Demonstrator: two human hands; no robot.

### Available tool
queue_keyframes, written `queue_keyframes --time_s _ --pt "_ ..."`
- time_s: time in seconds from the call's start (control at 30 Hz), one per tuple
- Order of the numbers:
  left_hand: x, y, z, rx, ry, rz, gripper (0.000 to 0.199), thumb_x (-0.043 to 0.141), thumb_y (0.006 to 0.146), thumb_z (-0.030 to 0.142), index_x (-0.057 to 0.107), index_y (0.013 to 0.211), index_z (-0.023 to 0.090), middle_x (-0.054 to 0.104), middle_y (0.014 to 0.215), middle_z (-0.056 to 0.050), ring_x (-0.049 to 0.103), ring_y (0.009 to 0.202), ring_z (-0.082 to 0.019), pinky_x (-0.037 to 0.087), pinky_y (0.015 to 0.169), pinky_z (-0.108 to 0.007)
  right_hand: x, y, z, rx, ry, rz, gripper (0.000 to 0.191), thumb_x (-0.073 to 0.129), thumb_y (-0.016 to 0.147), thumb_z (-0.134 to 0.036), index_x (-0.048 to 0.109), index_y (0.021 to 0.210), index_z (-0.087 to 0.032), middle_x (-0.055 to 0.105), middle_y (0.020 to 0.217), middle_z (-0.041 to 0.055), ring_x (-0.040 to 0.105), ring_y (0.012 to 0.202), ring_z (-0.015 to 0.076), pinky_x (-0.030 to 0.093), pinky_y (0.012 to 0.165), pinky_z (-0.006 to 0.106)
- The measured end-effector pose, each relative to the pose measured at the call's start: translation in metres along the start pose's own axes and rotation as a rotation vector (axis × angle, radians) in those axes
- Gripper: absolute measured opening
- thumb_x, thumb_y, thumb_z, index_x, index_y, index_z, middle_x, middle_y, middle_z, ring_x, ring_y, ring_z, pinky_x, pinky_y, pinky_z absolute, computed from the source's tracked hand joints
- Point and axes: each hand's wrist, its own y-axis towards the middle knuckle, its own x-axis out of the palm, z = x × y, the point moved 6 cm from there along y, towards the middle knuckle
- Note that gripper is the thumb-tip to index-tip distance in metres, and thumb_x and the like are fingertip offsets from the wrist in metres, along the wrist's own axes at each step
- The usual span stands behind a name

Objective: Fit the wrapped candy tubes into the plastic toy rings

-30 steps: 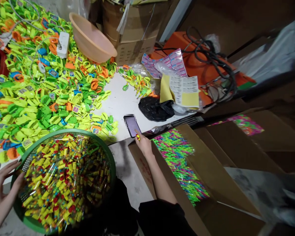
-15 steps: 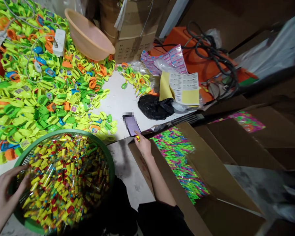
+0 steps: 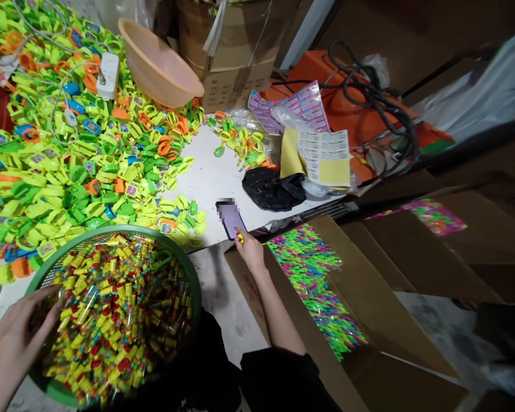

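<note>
My left hand (image 3: 19,335) is over the left rim of a round green plastic basket (image 3: 193,274), its thumb and forefinger apart at the edge of the contents. Small yellow-and-red pieces in clear wrap (image 3: 115,309) fill the basket. My right hand (image 3: 252,253) is at the table's front edge, fingers closed on a small yellow-and-red piece (image 3: 240,237). One of its fingers touches the lower end of a phone (image 3: 232,222), which lies with its screen lit and its top part blurred out.
Toy watches (image 3: 81,166) in yellow, green, orange and blue cover the left table. Behind stand a pink basin (image 3: 158,68) and a power adapter (image 3: 107,76). A black plastic bag (image 3: 274,189) and sticker sheets (image 3: 326,154) lie right. An open carton (image 3: 377,286) contains colourful bagged sticks (image 3: 313,280).
My left hand has moved a little to the right, further over the basket. My right hand stays at the phone. The whole view has shifted slightly.
</note>
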Motion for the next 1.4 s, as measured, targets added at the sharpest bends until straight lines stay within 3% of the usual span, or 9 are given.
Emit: queue_keyframes --time_s 0.13,0.23,0.33,0.43,0.57,0.7,0.83,1.03,1.4 --pt "-0.002 0.0 0.003 0.021 0.006 0.004 0.042 0.044 0.082 0.057 0.049 0.113 0.028 0.059 0.112 -0.007 0.057 0.102 -0.029 0.041 0.097 -0.044 -0.026 -0.012 -0.031 -0.05 0.09 0.071 0.042 0.044 0.086 -0.019 0.057 0.125 -0.017 0.068 0.111 0.0107 0.067 0.089 0.022 0.051 0.077 0.029" --pt "-0.009 0.005 0.012 0.026 0.022 0.042 0.045 0.042 0.085 0.053 0.047 0.119 0.026 0.056 0.116 -0.009 0.054 0.108 -0.029 0.039 0.1 -0.044 -0.054 -0.036 -0.085 -0.282 0.242 0.1 0.039 0.041 0.088 -0.019 0.057 0.124 -0.017 0.067 0.111 0.0103 0.065 0.094 0.0199 0.05 0.082 0.029" --pt "-0.013 0.017 0.038 0.097 0.025 0.047 0.041 0.039 0.088 0.049 0.048 0.12 0.024 0.055 0.117 -0.008 0.053 0.11 -0.026 0.037 0.102 -0.042 -0.07 -0.07 -0.15 -0.526 0.324 0.001 0.041 0.039 0.088 -0.017 0.054 0.126 -0.019 0.068 0.093 0.0073 0.064 0.082 0.0178 0.051 0.076 0.028" --pt "-0.008 0.029 0.07 0.221 0.017 0.026 0.036 0.039 0.091 0.043 0.05 0.119 0.023 0.056 0.117 -0.007 0.053 0.11 -0.024 0.037 0.102 -0.04 -0.065 -0.102 -0.204 -0.64 0.288 -0.18 0.042 0.042 0.089 -0.02 0.051 0.13 -0.021 0.065 0.096 0.0068 0.064 0.08 0.0166 0.052 0.067 0.024" --pt "0.015 0.036 0.096 0.343 0.051 -0.071 0.032 0.039 0.092 0.039 0.053 0.117 0.024 0.057 0.119 -0.007 0.054 0.11 -0.024 0.039 0.097 -0.04 -0.043 -0.126 -0.243 -0.597 0.11 -0.333 0.046 0.043 0.092 -0.032 0.042 0.137 -0.022 0.056 0.119 0.0114 0.064 0.079 0.0169 0.051 0.058 0.024" --pt "0.036 0.032 0.102 0.419 0.085 -0.116 0.032 0.039 0.093 0.038 0.054 0.117 0.023 0.059 0.119 -0.008 0.054 0.11 -0.024 0.041 0.094 -0.039 -0.032 -0.137 -0.251 -0.598 0.018 -0.415 0.044 0.044 0.091 -0.025 0.043 0.135 -0.02 0.053 0.128 0.0123 0.065 0.077 0.0163 0.051 0.059 0.025" --pt "0.047 0.028 0.1 0.465 0.163 -0.081 0.034 0.039 0.094 0.038 0.057 0.116 0.019 0.059 0.118 -0.012 0.056 0.106 -0.026 0.044 0.089 -0.039 -0.035 -0.144 -0.246 -0.642 -0.01 -0.461 0.047 0.045 0.09 -0.024 0.041 0.136 -0.018 0.052 0.133 0.0124 0.067 0.081 0.0177 0.052 0.063 0.026" --pt "0.049 0.027 0.098 0.495 0.215 -0.062 0.033 0.039 0.094 0.037 0.056 0.115 0.018 0.059 0.118 -0.013 0.057 0.104 -0.026 0.045 0.085 -0.038 -0.037 -0.149 -0.241 -0.702 -0.141 -0.524 0.051 0.042 0.087 -0.014 0.038 0.138 -0.015 0.042 0.142 0.015 0.067 0.075 0.0181 0.053 0.057 0.029" --pt "0.048 0.026 0.103 0.52 0.227 -0.028 0.032 0.041 0.094 0.036 0.056 0.115 0.016 0.059 0.12 -0.013 0.057 0.105 -0.026 0.047 0.085 -0.038 -0.034 -0.143 -0.238 -0.644 -0.272 -0.491 0.041 0.039 0.091 -0.012 0.044 0.131 -0.019 0.057 0.121 0.0118 0.067 0.072 0.0157 0.051 0.055 0.024"
